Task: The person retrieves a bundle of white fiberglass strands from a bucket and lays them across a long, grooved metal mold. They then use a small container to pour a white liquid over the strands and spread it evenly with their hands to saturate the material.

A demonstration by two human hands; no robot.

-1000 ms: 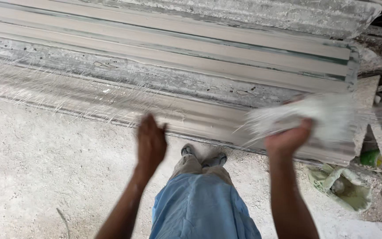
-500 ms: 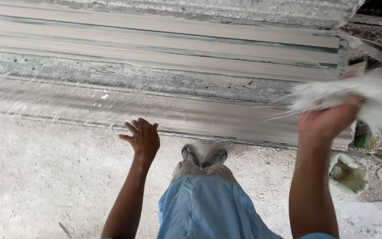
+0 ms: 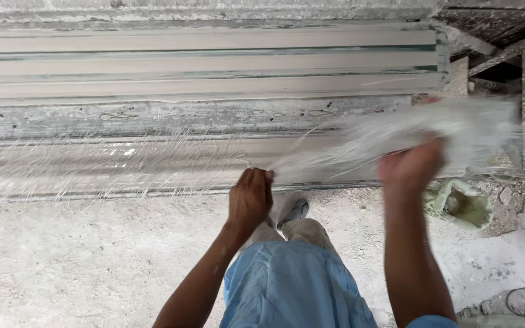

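My right hand (image 3: 411, 164) is closed on a blurred bundle of white fibre strands (image 3: 408, 130) held above the long grey mould (image 3: 202, 91). My left hand (image 3: 250, 197) is closed on the thin left end of that same bundle, near the mould's front lip. More loose white fibres (image 3: 92, 167) lie spread along the mould's front channel to the left. My blue-trousered legs and dusty shoes (image 3: 293, 209) show below, between my two arms.
The ribbed mould runs across the whole upper view, caked in white plaster. The floor (image 3: 80, 261) is rough and dusty white. A greenish crumpled rag or bag (image 3: 460, 203) lies on the floor at right, with rubble and broken slabs (image 3: 518, 61) beyond it.
My left hand rose from open and hanging to closed on the bundle's end. My right hand came left and down with the fibres, which are now stretched between both hands.
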